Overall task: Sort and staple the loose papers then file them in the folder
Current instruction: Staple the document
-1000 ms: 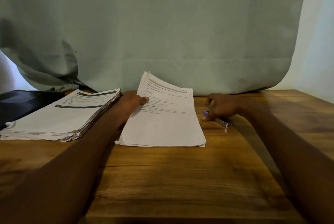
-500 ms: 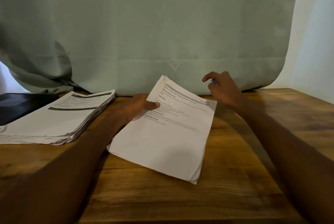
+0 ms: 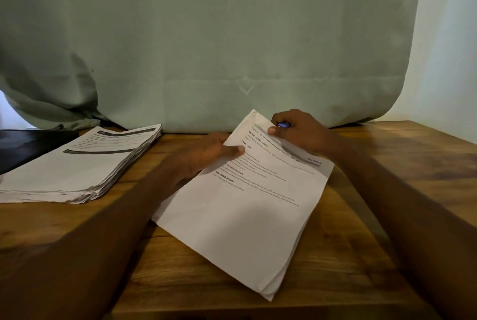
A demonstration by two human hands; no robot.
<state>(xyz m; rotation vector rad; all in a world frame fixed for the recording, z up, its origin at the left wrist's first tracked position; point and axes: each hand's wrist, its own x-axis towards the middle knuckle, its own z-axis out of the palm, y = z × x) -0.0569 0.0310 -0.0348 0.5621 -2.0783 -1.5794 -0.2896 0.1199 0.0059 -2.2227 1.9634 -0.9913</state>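
- The left hand (image 3: pixel 206 155), in the middle of the frame, grips a thin set of printed sheets (image 3: pixel 247 203) by its left edge, thumb laid on the top page and the fingers hidden beneath.
- The set sits tilted, its top corner pointing up toward the centre of the frame and its lowest corner reaching the lower centre, above the wooden table (image 3: pixel 387 255).
- The right hand (image 3: pixel 300 130), just right of centre, closes its curled fingers round a small stapler (image 3: pixel 284 124) at the set's top corner; only a blue tip of the tool shows between the fingers, and its thumb presses on the top page.
- A thick pile of loose papers (image 3: pixel 85 164) lies flat on the table at the left of the frame, well apart from the held set.
- A dark folder (image 3: pixel 28 143) lies at the left edge, partly under that pile.
- A pale green cloth (image 3: pixel 219 35) hangs behind the table, filling the upper frame.
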